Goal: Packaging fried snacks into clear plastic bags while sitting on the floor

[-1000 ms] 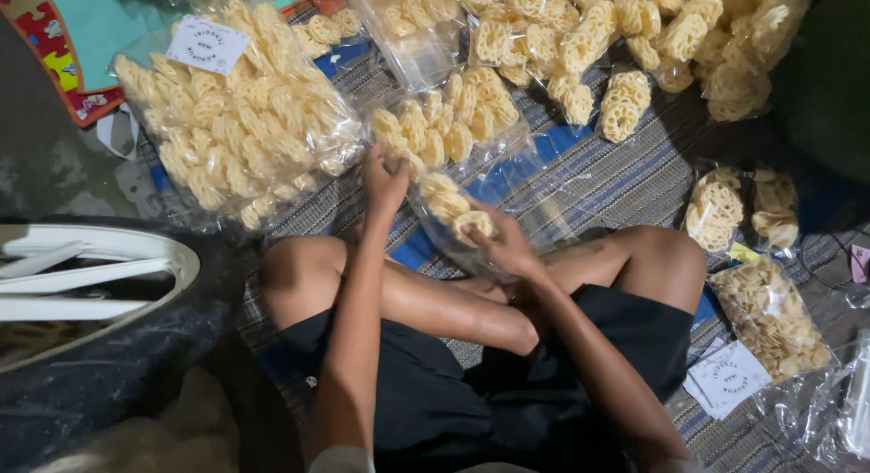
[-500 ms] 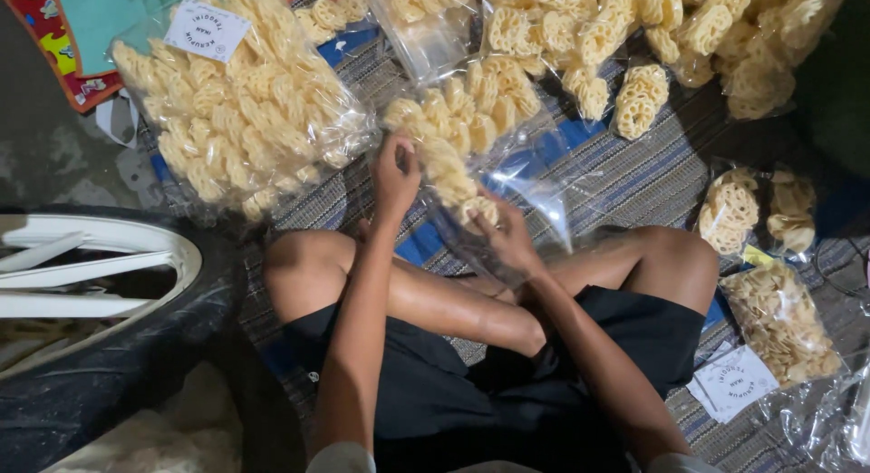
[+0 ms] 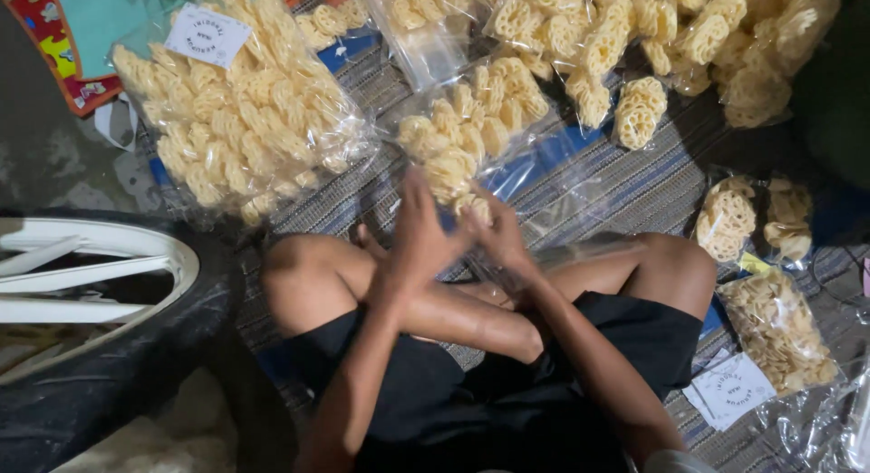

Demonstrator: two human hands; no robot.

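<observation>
I sit cross-legged on a striped woven mat [image 3: 625, 178]. Above my knees I hold a clear plastic bag [image 3: 535, 169] part filled with yellow lattice crackers [image 3: 453, 169]. My right hand [image 3: 503, 239] grips the bag's lower end, with a cracker at its fingertips. My left hand [image 3: 419, 242] lies against the bag's left side with its fingers stretched upward. That hand is blurred, so its hold is unclear. The two hands nearly touch.
A big filled bag of crackers [image 3: 236, 120] with a white label lies at the left. Loose crackers and more bags [image 3: 634, 29] lie ahead. Small packed bags [image 3: 778, 326] and white labels [image 3: 729, 390] are at the right. A black tyre with a white rim [image 3: 109, 283] stands close on my left.
My left hand has dropped from the top of the bag toward my right hand. The bag has tilted more upright and the crackers have shifted upward in it.
</observation>
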